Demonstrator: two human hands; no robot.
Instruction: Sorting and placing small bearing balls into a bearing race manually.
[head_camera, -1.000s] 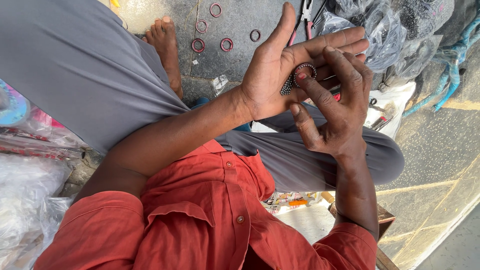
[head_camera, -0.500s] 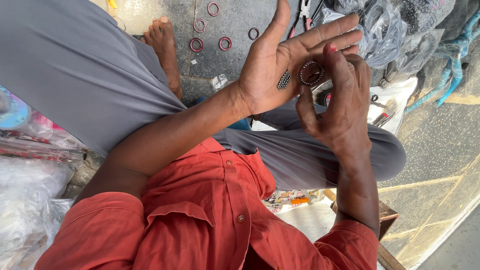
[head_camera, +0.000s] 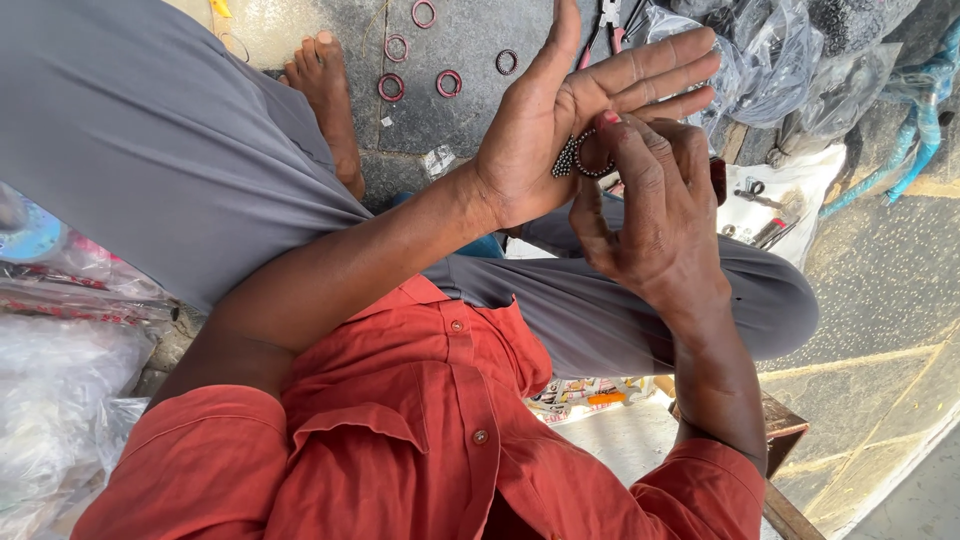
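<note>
The left hand lies open, palm up, fingers stretched toward the top of the view, with a small cluster of dark metal beads resting on the palm. The right hand is bent over it, thumb and forefinger pinched on a dark ring pressed against the left palm just beside the beads (how much of the ring the fingers cover cannot be told). Both hands hover above the person's grey-trousered knee. On the stone floor beyond, near a bare foot, lie several loose red rings and one darker ring, well apart from the hands. A pair of pliers with red-and-white handles sits at the top edge. To the upper right are crumpled clear plastic bags with dark contents, and below them a flat white sheet carrying small metal parts. At the left edge are more clear, whitish plastic packages and a pale blue round object. Under the knee a colourful printed packet peeks out.
</note>
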